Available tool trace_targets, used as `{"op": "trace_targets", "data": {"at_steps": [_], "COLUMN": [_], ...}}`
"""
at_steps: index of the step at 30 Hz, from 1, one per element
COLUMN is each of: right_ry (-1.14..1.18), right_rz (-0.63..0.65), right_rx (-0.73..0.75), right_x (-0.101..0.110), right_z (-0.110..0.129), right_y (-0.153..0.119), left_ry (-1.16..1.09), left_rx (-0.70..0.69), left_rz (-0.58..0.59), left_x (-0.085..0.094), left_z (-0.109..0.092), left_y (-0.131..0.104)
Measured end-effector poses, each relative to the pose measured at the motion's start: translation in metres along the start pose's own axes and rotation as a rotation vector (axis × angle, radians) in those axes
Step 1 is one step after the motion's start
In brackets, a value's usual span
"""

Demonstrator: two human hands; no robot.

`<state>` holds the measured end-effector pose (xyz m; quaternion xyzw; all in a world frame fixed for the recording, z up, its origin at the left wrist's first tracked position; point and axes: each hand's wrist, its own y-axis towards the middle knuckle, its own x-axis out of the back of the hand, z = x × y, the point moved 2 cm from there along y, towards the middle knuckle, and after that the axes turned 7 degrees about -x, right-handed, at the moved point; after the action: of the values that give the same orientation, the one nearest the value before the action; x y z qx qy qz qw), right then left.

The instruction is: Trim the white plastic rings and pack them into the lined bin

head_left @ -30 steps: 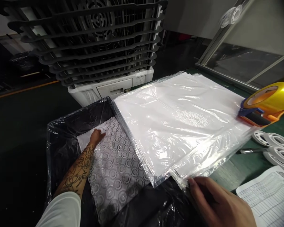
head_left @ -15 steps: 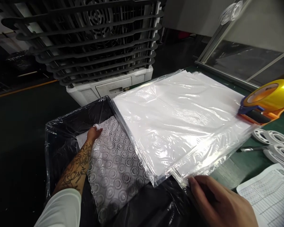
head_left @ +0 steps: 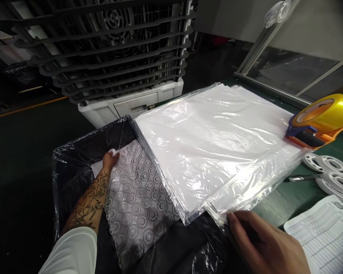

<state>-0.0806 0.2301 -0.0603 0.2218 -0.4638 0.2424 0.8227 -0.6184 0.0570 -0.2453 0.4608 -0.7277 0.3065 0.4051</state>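
Observation:
My left hand is inside a box lined with black plastic, closed on a small white ring at the far edge of a clear sheet with rows of round pockets. My right hand is at the bottom right, its thumb and forefinger pinching the near corner of a clear plastic film. That film belongs to a stack of white sheets in clear plastic, which overlaps the box's right side.
A tape dispenser with yellow tape stands at the stack's right end. White rings, a metal tool and a printed form lie on the green table. Beyond the box stands a large slatted machine.
My left hand has moved slightly left and up with the white ring. My right hand still pinches the film. The whole view has shifted a little.

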Motion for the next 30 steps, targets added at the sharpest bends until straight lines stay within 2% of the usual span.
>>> {"op": "trace_targets", "data": {"at_steps": [3, 9, 12, 18, 25, 30], "right_ry": [-0.023, -0.013, 0.004, 0.013, 0.029, 0.002], "right_rz": [0.001, 0.002, -0.009, -0.008, -0.004, -0.014], "right_rx": [0.007, 0.084, 0.056, 0.149, 0.139, 0.157], "right_x": [0.000, 0.002, 0.003, 0.005, 0.004, 0.004], "right_z": [-0.003, -0.001, 0.002, 0.000, -0.001, -0.001], "right_y": [0.000, 0.004, 0.006, 0.006, 0.008, 0.008], "left_ry": [0.064, 0.123, 0.151, 0.197, 0.218, 0.221], "left_rx": [0.036, 0.054, 0.052, 0.062, 0.063, 0.002], "left_rz": [-0.001, -0.005, 0.008, 0.015, 0.039, 0.065], "left_x": [-0.002, -0.026, -0.031, -0.028, -0.027, -0.022], "left_z": [-0.002, -0.021, -0.023, -0.017, -0.012, -0.010], "left_y": [0.001, -0.002, -0.006, -0.006, -0.004, -0.002]}}
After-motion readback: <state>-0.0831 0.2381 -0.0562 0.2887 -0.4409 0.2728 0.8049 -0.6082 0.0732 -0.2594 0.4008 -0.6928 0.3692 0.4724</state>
